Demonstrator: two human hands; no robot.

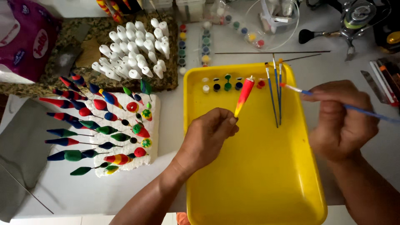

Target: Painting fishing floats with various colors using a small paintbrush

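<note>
While the left hand (208, 135) is pinching the yellow tip of a red-and-yellow float (244, 96), fingers clamped tight on it, the right hand (339, 121) is gripping a blue-handled brush (333, 102), fingers closed round the handle, red-loaded bristles pointing at the float's upper end. The float is hanging tilted over the yellow tray (258, 183), its top near a row of small paint pots (227, 83) and just beside three spare brushes (275, 93) lying in the tray.

Risks, judging from this: the float is being held only at its narrow tip, so it could be twisting or slipping under brush pressure, smearing the red-yellow blend. Wet paint could be touching the thumb. The brush tip is sitting close to the spare brushes and pots, so a stray sweep could be knocking them or dripping red onto the tray. To the left, finished floats stuck in a white foam block (125, 133) and unpainted white floats (133, 54) are standing well apart on the surface, likely safe.
</note>
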